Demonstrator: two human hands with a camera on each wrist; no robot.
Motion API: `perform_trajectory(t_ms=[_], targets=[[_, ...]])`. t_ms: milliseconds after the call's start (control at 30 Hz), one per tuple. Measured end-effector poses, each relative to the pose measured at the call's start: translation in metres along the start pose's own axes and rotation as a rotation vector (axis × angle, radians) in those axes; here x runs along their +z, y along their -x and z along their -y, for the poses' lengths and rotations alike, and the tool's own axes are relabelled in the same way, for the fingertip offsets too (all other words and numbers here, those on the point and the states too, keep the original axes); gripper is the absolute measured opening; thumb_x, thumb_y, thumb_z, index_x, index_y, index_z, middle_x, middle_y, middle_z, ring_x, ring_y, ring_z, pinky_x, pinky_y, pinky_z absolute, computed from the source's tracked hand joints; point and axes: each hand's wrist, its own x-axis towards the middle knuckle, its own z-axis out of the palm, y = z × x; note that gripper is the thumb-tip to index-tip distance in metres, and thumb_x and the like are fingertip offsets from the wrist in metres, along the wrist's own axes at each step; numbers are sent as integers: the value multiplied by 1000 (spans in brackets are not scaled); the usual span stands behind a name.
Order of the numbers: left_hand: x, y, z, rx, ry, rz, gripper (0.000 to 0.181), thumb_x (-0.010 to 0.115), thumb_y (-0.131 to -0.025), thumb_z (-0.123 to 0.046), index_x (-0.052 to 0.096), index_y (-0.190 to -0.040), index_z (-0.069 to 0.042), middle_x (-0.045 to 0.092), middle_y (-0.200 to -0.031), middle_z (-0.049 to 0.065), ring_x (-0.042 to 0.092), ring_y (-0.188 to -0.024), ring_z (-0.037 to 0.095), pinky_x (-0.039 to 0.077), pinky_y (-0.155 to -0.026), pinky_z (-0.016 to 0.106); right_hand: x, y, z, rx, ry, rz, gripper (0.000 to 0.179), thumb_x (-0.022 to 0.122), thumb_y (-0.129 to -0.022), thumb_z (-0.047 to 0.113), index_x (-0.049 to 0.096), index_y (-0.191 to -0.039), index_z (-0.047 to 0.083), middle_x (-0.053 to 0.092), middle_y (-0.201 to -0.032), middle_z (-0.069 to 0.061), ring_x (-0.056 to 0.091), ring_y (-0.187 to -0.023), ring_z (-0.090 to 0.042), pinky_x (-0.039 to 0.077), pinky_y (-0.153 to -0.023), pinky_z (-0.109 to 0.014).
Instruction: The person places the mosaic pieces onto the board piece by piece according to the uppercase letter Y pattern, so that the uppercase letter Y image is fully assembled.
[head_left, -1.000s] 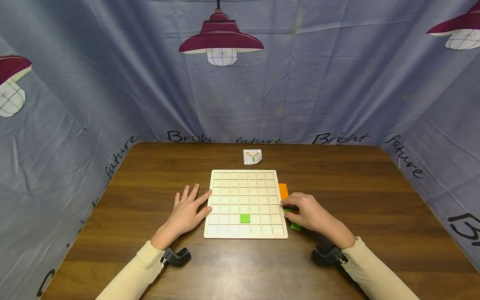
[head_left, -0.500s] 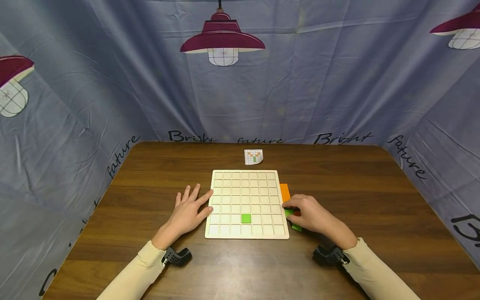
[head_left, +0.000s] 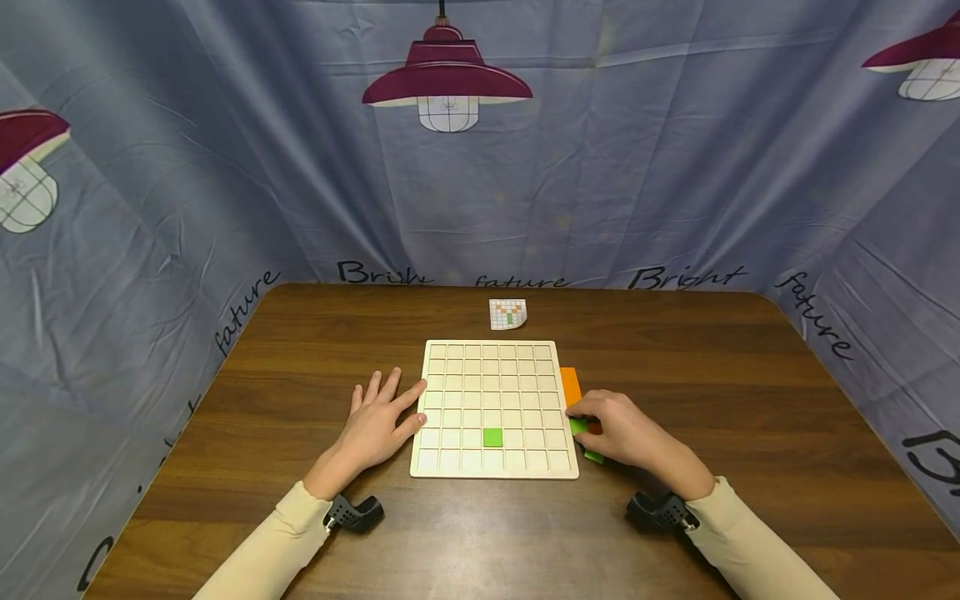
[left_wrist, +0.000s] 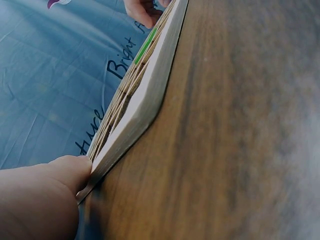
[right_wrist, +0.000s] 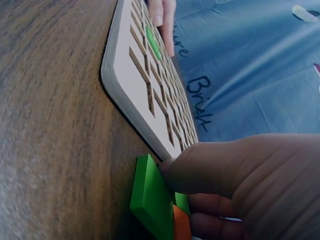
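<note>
A pale wooden grid board (head_left: 450, 383) lies on the table, one green square tile (head_left: 492, 437) set in a cell of its second row from the near edge. My left hand (head_left: 367, 432) rests flat with spread fingers, index finger and thumb touching the board's left edge. Beside the right edge, my right hand (head_left: 618, 425) pinches a green tile (head_left: 578, 426) between curled fingers and thumb. In the right wrist view, another green tile (right_wrist: 150, 197) leans by the thumb, and an orange tile (right_wrist: 181, 224) shows below. The held tile is mostly hidden there.
More orange tiles (head_left: 571, 385) lie along the board's right edge, partly behind my right hand. A small paper card (head_left: 508, 313) with a coloured grid pattern lies beyond the board. A printed curtain (head_left: 480, 200) hangs behind the wooden table (head_left: 480, 533).
My right thumb has shifted slightly, and more of the green tile between thumb and fingers shows. My left hand and the board stay as they were; the view has shifted a little.
</note>
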Motion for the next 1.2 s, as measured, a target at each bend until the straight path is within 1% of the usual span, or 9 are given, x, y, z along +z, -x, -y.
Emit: perform_trajectory(t_ms=[267,500,867,1200], targets=[[2,0,2,2,-2,-9,57,56,-103,-41,46,-155,-21,27,-164,29,14,-153,57,11,-115,80,1,0,1,-16,-2,-2,26,82,-79,4,78,-105,2,74,-95,-6,57,-76,-10,49,-65,-22],[2,0,2,5,-5,-12,57,57,-103,-41,47,-155,-21,27,-164,29,14,-153,57,11,-115,80,2,0,1,-15,0,-9,24,81,-80,3,79,-103,4,73,-94,-4,55,-75,-10,47,-65,-21],[0,0,1,-3,8,-2,57,56,-103,-41,45,-156,-22,25,-165,28,12,-153,56,9,-115,80,0,-1,-1,-47,13,-22,22,82,-79,2,79,-101,5,72,-92,-2,53,-74,-9,45,-63,-22],[0,1,0,2,5,-2,57,56,-103,-41,45,-156,-21,25,-165,29,12,-153,57,10,-115,80,1,0,-1,-49,-3,-28,24,82,-79,2,79,-103,3,72,-92,-4,52,-73,-9,44,-62,-20]])
